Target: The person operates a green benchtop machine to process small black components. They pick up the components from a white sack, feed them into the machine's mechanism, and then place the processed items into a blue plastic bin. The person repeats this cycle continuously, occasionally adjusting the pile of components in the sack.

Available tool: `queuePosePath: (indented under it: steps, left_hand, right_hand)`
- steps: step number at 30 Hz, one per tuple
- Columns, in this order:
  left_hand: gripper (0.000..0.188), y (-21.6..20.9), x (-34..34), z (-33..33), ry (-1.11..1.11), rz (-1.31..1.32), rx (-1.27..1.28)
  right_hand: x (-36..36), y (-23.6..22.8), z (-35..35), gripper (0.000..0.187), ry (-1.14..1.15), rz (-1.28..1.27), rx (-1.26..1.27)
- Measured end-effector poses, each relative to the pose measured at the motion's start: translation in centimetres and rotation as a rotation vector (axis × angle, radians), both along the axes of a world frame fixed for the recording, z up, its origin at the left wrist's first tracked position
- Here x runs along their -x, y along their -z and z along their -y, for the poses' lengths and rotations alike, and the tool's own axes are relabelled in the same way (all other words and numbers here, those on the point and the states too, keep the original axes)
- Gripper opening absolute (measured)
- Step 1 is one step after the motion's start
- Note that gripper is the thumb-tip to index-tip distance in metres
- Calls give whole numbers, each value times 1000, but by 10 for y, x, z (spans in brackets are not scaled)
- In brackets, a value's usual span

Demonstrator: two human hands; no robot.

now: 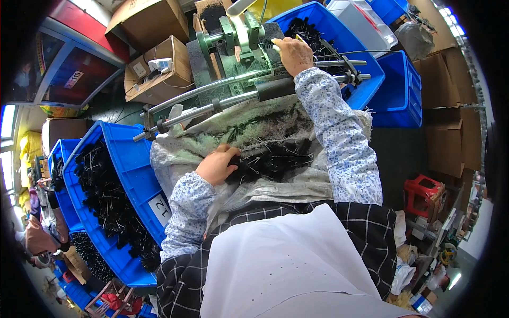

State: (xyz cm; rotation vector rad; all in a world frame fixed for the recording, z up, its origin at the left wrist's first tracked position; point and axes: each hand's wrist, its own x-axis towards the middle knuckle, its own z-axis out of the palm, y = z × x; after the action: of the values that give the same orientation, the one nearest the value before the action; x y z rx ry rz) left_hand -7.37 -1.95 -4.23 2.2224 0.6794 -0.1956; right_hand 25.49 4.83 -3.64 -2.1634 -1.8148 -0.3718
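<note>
Amid blue bins [127, 177], left fingers [225, 150] touch brushes [273, 161] on sheeting [254, 193], right fingers [289, 44] near a machine [228, 37]; I cannot tell their grip.

Head camera: fisheye, looking down from the wearer's head
Nearest: white cloth [281, 259], lower edge
Farther: green machine [228, 36], upper edge

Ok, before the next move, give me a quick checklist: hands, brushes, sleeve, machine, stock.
1. Left hand at the black brushes on the lap: ok, fingers at the pile's left edge.
2. Right hand beside the green machine: ok.
3. Right hand gripping a brush: cannot tell, too small at the fingertips.
4. Right sleeve off the metal rods: cannot tell, it passes over them in this view.
5. Machine stopped: cannot tell from a still.
6. Left-side blue bin stocked: ok, heaped with brushes.
</note>
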Motion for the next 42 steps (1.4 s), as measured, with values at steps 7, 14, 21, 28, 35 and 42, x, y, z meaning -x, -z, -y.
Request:
queuePosePath:
  steps: [7, 14, 21, 28, 35, 42]
  left_hand:
    - [52, -3, 2, 14, -60, -55, -137]
    - [52, 6, -2, 16, -24, -48, -289]
    - [41, -7, 7, 8, -142, 120, -378]
    - [25, -28, 8, -1, -217, 280, -54]
    - [23, -56, 1, -14, -215, 292, -184]
    - [17, -75, 15, -25, -389, 392, -198]
  right_hand:
    - [1, 2, -2, 22, -45, -85, 28]
    - [-7, 7, -10, 28, -73, -4, 71]
    - [-9, -2, 1, 47, 83, 82, 87]
    - [3, 12, 1, 30, 85, -84, 8]
    - [61, 9, -18, 28, 61, -119, 36]
    - [33, 8, -11, 28, 68, -41, 27]
